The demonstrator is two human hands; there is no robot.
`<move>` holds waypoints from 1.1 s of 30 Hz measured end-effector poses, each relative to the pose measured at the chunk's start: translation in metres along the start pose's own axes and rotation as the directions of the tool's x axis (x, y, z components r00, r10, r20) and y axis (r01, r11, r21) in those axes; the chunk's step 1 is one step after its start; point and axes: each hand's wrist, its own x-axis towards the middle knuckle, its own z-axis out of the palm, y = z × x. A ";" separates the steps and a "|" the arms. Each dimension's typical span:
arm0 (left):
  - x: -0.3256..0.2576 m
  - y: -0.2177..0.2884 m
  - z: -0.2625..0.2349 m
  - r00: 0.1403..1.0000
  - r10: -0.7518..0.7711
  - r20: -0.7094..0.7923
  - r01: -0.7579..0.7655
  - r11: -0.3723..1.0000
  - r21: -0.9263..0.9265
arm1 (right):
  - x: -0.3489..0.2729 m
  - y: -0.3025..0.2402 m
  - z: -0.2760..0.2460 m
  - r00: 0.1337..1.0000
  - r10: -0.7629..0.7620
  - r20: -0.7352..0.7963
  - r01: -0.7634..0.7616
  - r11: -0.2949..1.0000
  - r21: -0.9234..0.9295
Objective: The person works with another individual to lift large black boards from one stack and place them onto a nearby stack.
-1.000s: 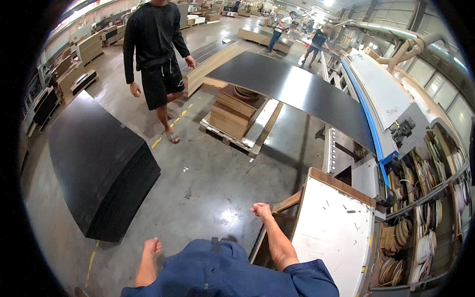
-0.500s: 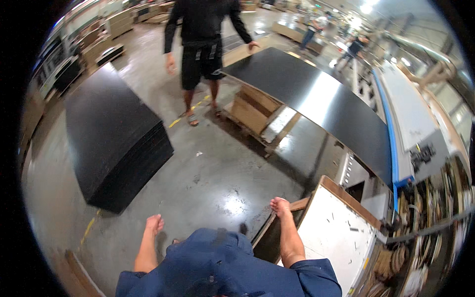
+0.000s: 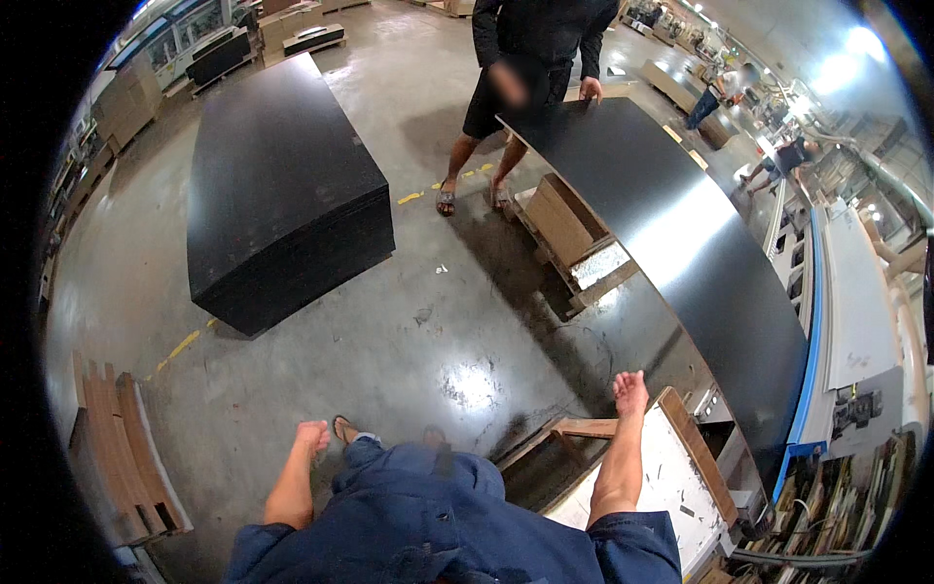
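My left hand [image 3: 312,437] hangs over the concrete floor at my side, fingers curled in, with nothing seen in it. My right hand [image 3: 630,391] is raised beside the near side of a long black panel [image 3: 700,219], apart from it, its fingers loosely stretched and holding nothing. Below my right forearm stands a white-topped table [image 3: 671,453] with a brown wooden edge and dark scraps on top. A co-worker in dark clothes [image 3: 540,39] stands at the panel's far end, one hand [image 3: 591,90] on its corner.
A tall stack of black panels [image 3: 282,185] stands on the left. Brown boards [image 3: 122,448] lie at the lower left. Beneath the panel's far end is a wooden pallet [image 3: 574,238]. A machine with a blue edge [image 3: 810,321] runs along the right, near upright offcuts [image 3: 846,496].
My view has swung left, so the stack and panel sit further right in the picture. The co-worker has moved closer to the panel's end. Both my hands remain without anything in them.
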 end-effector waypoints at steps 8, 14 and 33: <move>-0.045 0.015 -0.008 0.999 -0.003 0.032 0.001 0.998 0.056 | 0.001 -0.035 0.011 0.995 -0.031 -0.094 0.069 0.898 0.434; -0.044 0.067 0.018 0.963 0.221 0.153 -0.235 0.969 0.081 | -0.016 -0.031 0.024 0.993 0.003 -0.116 0.069 0.788 0.612; -0.124 0.156 0.261 0.576 0.124 0.808 -0.279 0.959 0.052 | -0.096 0.061 0.011 0.988 0.002 -0.157 0.103 0.750 0.653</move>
